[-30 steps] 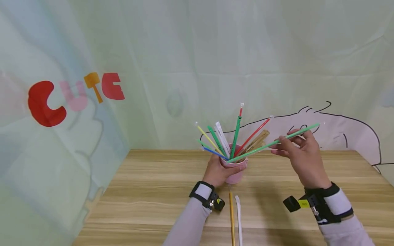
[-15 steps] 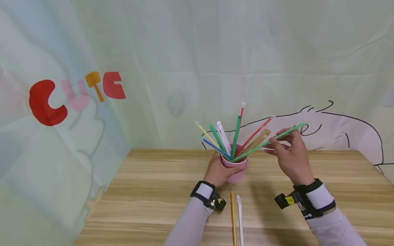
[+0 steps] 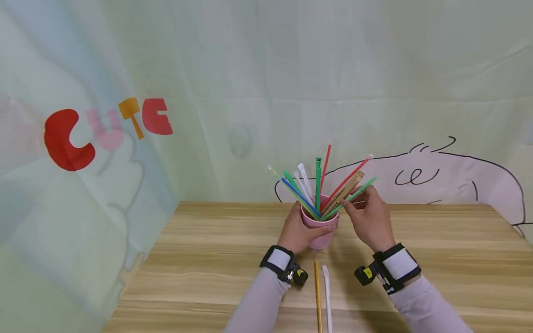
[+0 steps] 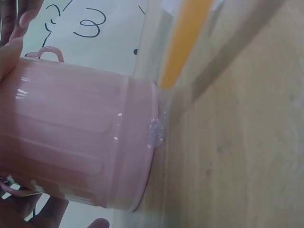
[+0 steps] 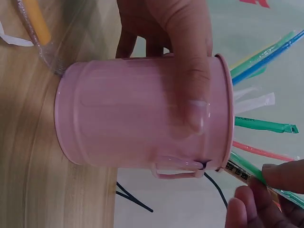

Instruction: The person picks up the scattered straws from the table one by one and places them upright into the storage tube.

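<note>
My left hand point(image 3: 296, 231) grips a small pink bucket point(image 3: 321, 241), its thumb lying across the front just below the rim. In the right wrist view, the bucket point(image 5: 128, 114) stands on the table with a little side handle showing. My right hand point(image 3: 370, 221) pinches a green straw point(image 3: 365, 186) between thumb and fingers. That straw slants down to the left, its lower end inside the bucket's mouth. Other wrapped straws fan out of the bucket: a blue straw point(image 3: 294, 190), red straws point(image 3: 351, 175), white ones point(image 3: 306, 179) and a brown paper-wrapped one point(image 3: 344, 190).
On the wooden table point(image 3: 216, 268) in front of the bucket lie a wrapped orange straw point(image 3: 318, 296) and a white paper-wrapped straw point(image 3: 327, 298), side by side. A printed cloth backdrop point(image 3: 233, 115) rises behind the table's far edge.
My right hand has moved left and lower toward the bucket, sliding the green straw farther into it. Several straws have shifted slightly. The left hand keeps its hold on the bucket.
</note>
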